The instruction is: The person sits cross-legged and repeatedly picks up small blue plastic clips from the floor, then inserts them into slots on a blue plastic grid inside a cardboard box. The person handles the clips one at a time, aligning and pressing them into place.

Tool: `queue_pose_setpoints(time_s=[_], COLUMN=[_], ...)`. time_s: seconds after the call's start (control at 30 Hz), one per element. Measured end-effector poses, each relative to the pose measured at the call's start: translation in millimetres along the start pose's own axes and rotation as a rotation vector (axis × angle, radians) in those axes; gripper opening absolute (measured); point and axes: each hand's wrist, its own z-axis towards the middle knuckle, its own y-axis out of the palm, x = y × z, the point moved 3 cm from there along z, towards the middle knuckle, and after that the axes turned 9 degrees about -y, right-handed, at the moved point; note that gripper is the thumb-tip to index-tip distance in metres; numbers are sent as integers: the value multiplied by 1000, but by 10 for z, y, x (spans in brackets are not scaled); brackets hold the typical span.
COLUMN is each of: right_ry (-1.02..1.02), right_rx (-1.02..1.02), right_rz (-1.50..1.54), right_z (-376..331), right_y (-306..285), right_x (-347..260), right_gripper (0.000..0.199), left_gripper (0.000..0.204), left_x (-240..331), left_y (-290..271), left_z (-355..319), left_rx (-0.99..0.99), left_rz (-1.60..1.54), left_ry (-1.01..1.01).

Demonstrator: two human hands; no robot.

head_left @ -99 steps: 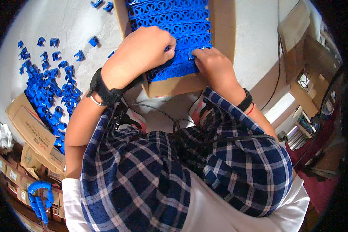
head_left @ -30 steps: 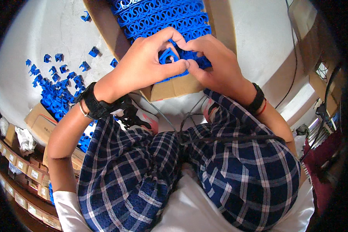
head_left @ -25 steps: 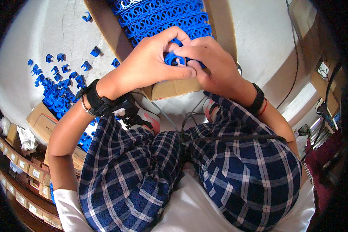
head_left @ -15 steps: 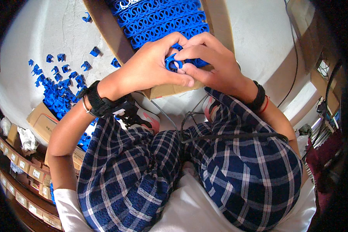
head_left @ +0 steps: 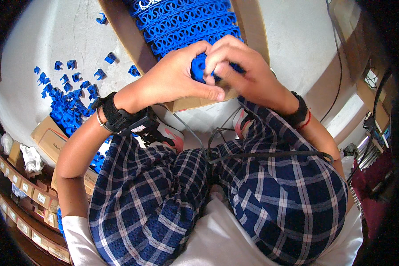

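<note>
Pinching one blue clip between both hands, left hand and right hand closed tight, at cardboard's near edge to join the rows.

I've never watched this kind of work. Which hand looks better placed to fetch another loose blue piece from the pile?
Probably the left hand. The pile of loose blue clips lies on the person's left side, nearer that hand. The right hand sits farther away, fingers pinching the blue clip both hands hold over the cardboard sheet.
</note>
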Motion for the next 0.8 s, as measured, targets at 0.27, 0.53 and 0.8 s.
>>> queue_pose_setpoints(time_s=[0.27,0.53,0.8], right_ry=[440,349,132], right_rx=[109,346,261], right_rz=[905,563,38], right_z=[-19,-6,8], right_y=[-60,-75,-199], right_x=[125,133,87], right_gripper=[14,21,21], left_gripper=[35,26,26], left_x=[126,189,178], left_y=[-79,-142,-104], left_z=[-33,20,233], left_rx=[226,387,342], left_rz=[-55,162,-172], left_ry=[-17,87,46])
